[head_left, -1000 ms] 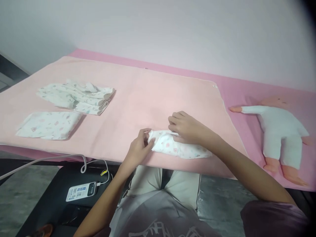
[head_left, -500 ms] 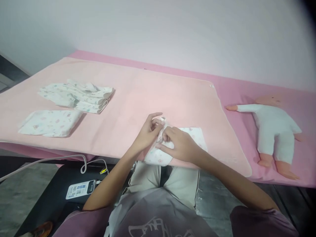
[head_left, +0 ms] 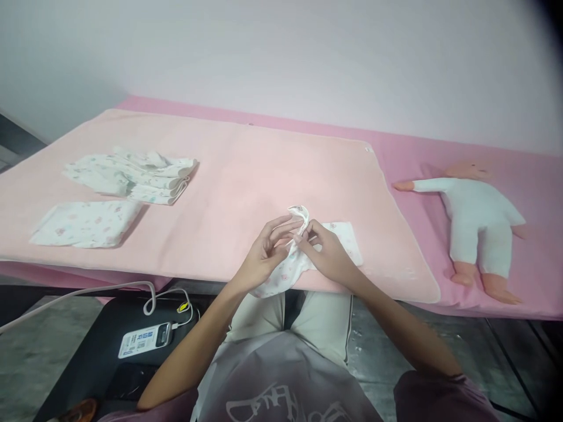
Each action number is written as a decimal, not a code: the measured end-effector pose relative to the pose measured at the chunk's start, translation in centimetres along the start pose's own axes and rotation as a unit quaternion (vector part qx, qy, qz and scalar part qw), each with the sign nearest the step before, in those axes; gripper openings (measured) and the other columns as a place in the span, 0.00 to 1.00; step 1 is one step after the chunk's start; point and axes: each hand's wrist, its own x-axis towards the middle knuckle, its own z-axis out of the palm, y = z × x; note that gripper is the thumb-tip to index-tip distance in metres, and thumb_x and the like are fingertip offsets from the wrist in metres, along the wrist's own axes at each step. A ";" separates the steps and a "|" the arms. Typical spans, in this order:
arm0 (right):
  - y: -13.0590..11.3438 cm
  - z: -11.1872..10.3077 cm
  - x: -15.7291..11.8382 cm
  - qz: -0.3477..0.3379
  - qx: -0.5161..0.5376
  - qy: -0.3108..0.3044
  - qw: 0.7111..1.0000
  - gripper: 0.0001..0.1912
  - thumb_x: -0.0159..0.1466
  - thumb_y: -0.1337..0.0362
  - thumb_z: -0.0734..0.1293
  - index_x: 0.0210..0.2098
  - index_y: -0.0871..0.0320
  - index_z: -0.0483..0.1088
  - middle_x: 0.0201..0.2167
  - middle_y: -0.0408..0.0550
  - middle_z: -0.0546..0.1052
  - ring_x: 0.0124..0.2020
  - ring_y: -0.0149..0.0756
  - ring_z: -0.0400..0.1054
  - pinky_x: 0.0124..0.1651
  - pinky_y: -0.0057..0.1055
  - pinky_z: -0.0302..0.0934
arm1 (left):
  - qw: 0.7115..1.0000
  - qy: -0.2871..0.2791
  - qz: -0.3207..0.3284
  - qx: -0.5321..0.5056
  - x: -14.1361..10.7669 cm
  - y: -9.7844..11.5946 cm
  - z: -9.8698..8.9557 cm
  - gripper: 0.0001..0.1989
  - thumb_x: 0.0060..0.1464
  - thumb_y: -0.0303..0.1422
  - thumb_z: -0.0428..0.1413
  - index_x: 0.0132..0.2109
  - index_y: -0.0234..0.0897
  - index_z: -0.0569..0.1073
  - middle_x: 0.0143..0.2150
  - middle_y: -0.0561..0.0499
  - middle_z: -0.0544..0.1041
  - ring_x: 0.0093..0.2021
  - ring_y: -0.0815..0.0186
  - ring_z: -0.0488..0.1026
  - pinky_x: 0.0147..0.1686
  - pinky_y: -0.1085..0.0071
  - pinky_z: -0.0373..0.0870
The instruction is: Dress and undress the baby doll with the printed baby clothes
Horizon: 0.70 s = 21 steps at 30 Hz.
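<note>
A small white cloth with a pink print lies at the table's front edge, its middle part lifted and bunched between my hands. My left hand is wrapped at the raised fold from the left, fingers curled around it. From the right, my right hand pinches the same fold between thumb and fingers. The cloth's right end rests flat on the pale pink mat, and its left end hangs slightly over the edge.
At the left lie a folded printed cloth and a looser pile of printed cloth. A doll in white clothing lies at the right. Below the table, a white device with a cable sits on a black surface.
The cloth's raised fold now stands higher and curls over at its top. My right hand has turned and its fingers have moved up along the fold. The view has shifted slightly.
</note>
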 end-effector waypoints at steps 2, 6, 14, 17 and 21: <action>0.3 0.5 -0.1 0.008 0.013 0.016 1.000 0.20 0.73 0.44 0.73 0.39 0.51 0.65 0.37 0.44 0.75 0.39 0.42 0.72 0.44 0.41 0.69 | 0.999 0.025 0.010 0.023 0.3 -0.3 0.5 0.33 0.68 0.47 0.68 0.73 0.46 0.69 0.77 0.35 0.72 0.75 0.48 0.73 0.67 0.53 0.77; 0.8 0.7 -0.2 0.001 0.027 0.019 0.999 0.18 0.73 0.46 0.73 0.41 0.51 0.66 0.38 0.43 0.74 0.39 0.40 0.70 0.45 0.39 0.69 | 0.995 0.077 0.002 0.063 0.5 -0.8 1.1 0.25 0.64 0.47 0.71 0.61 0.44 0.74 0.67 0.41 0.78 0.60 0.57 0.81 0.62 0.59 0.79; -0.9 -3.5 -2.7 -0.002 0.054 -0.029 0.998 0.21 0.75 0.42 0.72 0.43 0.52 0.68 0.41 0.45 0.74 0.45 0.40 0.72 0.51 0.38 0.71 | 0.986 0.076 0.000 0.152 -1.8 0.9 -0.3 0.19 0.76 0.52 0.55 0.46 0.41 0.69 0.39 0.52 0.73 0.38 0.64 0.72 0.40 0.68 0.72; -2.6 -7.1 -4.1 -0.003 0.019 0.023 1.000 0.20 0.74 0.42 0.73 0.45 0.52 0.71 0.42 0.48 0.77 0.46 0.43 0.74 0.50 0.39 0.73 | 0.975 0.125 -0.008 0.182 -2.2 3.6 -2.1 0.17 0.77 0.52 0.53 0.49 0.44 0.68 0.34 0.54 0.72 0.32 0.65 0.69 0.33 0.69 0.68; -5.1 -13.6 -3.4 -0.020 -0.080 0.149 0.985 0.20 0.73 0.40 0.74 0.47 0.50 0.79 0.46 0.52 0.82 0.49 0.49 0.77 0.51 0.43 0.74 | 0.938 0.180 -0.007 0.295 0.0 10.4 -5.0 0.16 0.75 0.51 0.55 0.53 0.45 0.70 0.30 0.55 0.74 0.24 0.67 0.66 0.26 0.70 0.59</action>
